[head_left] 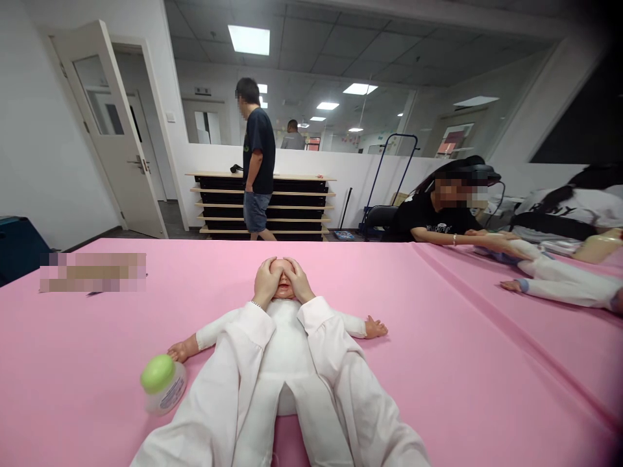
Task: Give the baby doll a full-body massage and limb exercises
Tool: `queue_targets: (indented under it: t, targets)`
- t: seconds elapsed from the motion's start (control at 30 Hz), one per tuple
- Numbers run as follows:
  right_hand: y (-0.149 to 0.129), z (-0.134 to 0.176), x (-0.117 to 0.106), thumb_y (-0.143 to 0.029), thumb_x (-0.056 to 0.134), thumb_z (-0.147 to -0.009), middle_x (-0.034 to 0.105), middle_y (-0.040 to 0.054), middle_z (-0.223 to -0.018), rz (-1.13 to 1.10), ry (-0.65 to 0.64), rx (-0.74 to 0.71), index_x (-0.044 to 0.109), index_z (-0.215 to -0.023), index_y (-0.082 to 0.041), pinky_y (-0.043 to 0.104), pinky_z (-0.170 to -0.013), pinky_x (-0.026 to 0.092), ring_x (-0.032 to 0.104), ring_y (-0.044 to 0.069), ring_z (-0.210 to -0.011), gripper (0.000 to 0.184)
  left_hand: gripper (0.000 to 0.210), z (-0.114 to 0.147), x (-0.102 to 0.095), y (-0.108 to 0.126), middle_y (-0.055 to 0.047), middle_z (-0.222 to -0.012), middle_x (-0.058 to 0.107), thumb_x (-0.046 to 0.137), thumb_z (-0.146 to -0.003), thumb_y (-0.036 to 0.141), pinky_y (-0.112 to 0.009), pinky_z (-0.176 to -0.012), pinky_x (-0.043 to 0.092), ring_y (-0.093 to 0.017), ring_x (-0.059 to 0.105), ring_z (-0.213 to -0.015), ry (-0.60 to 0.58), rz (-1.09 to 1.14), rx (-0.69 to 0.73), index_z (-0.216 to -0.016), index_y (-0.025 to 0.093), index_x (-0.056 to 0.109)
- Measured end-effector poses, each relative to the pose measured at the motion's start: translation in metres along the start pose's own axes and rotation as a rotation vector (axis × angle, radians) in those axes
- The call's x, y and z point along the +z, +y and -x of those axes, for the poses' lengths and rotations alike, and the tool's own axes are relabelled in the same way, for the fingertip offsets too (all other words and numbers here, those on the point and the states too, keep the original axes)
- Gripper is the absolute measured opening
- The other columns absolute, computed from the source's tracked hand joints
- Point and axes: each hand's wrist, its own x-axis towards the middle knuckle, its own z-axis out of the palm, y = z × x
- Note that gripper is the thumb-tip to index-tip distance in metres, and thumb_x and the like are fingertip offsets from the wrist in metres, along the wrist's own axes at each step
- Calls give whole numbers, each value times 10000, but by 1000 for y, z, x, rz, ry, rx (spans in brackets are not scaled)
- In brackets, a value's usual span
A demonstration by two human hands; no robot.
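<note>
A baby doll with a white cloth body lies on its back, its arms spread wide and its head away from me. My left hand cups one side of the doll's head, and my right hand cups the other. Both hands are closed round the head, thumbs over the eye area; the doll's mouth and chin show between my wrists. Beside the doll's hand on the left, a jar with a green lid stands slightly tilted in view. My white sleeves cover parts of the doll's arms and sides.
A pink cloth covers the table, with a raised fold on the right. A blurred-out item lies at far left. At right, a seated person handles another doll. Another person stands beyond the table near stacked boards.
</note>
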Motion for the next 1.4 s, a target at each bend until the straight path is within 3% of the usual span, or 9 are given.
queue_targets:
  t: [0.23,0.43,0.67,0.9,1.2,1.4]
  targets:
    - [-2,-1,2,-323,463,-730,542,62,-1161,15,16,52,546,-1041,-180,310,-1003,321,465,185,-1122,352,378,-1,1,0,-97,-1185,565,476,-753,237,-332,-972,372,-212,501,-1115,-11,-3,-21,-1112,150,556]
    - [-7,-2,3,-204,305,-729,548,70,-1148,-4,58,126,558,-1005,-158,313,-998,328,465,178,-1121,377,383,-2,0,5,-91,-1187,570,338,-794,168,-320,-976,371,-194,498,-1125,-6,52,-97,-1092,139,576]
    - [-3,-3,3,-228,360,-697,566,38,-1117,-68,72,130,580,-967,-191,320,-982,342,480,185,-1094,349,395,-2,0,5,-86,-1187,568,330,-784,154,-326,-978,368,-194,496,-1123,-5,66,-124,-1099,140,569]
    - [3,-1,0,-313,533,-688,559,43,-1130,-46,18,3,568,-1008,-202,329,-995,323,480,199,-1095,341,383,0,1,0,-93,-1169,569,496,-726,212,-338,-956,382,-217,506,-1090,-4,-5,-6,-1100,152,556]
    - [6,-3,2,-320,503,-709,558,42,-1124,-76,33,55,569,-998,-203,320,-989,325,477,189,-1097,319,368,-1,2,0,-89,-1176,564,491,-746,239,-344,-955,378,-221,495,-1103,-10,-12,-23,-1100,163,553]
    - [2,-4,3,-321,445,-725,565,45,-1105,-73,52,75,573,-972,-196,327,-984,327,480,186,-1088,305,357,-2,2,2,-90,-1187,566,364,-800,201,-336,-971,367,-202,493,-1122,-2,43,-77,-1087,153,571]
